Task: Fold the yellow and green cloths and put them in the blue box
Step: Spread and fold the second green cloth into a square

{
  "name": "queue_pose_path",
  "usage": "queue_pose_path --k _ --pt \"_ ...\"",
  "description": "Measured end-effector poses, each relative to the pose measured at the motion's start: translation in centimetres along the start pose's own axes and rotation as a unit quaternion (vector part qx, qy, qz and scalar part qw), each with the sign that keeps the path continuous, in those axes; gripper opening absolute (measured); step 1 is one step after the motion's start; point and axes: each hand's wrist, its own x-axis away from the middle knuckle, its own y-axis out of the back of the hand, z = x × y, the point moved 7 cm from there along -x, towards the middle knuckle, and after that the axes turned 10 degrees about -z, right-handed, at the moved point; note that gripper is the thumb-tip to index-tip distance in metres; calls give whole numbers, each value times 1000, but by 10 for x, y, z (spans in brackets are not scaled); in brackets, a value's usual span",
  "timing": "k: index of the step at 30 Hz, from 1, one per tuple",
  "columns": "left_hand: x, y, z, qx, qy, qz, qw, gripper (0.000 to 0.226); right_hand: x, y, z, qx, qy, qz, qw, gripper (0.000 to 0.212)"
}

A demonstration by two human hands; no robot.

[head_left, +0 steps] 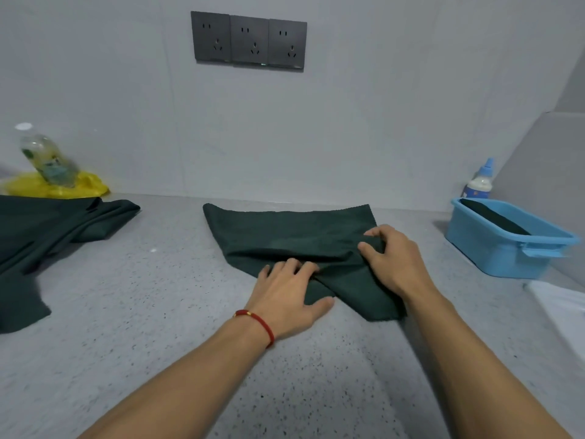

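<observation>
Head view. Lying centre on speckled grey countertop (126,327): dark green partly folded cloth (285,229), near corner turned over. Pressing its near fold: left hand (289,296), fingers bent over cloth, thumb flat, red cord bracelet (259,321) at wrist. Pinching a raised fold at right: right hand (392,258), fingers curled into fabric. Far right: light blue plastic box (506,248) holding a dark folded cloth (493,217). Far left: crumpled yellow cloth (82,185) under clear plastic bottle (47,160); more dark green fabric (38,236) just nearer.
</observation>
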Motion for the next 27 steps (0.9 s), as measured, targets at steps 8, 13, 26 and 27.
queue_pose_path --k 8,13,26,27 --pt "-1 29 35 154 3 -156 976 18 46 -19 28 168 175 137 960 112" --pt "5 35 54 92 -14 -103 990 50 57 -9 14 166 196 136 957 49" --pt "38 85 113 -224 140 -146 953 34 115 66 29 274 331 -113 896 38" --pt "38 85 118 -227 137 -129 956 31 120 66 28 277 332 -104 896 38"
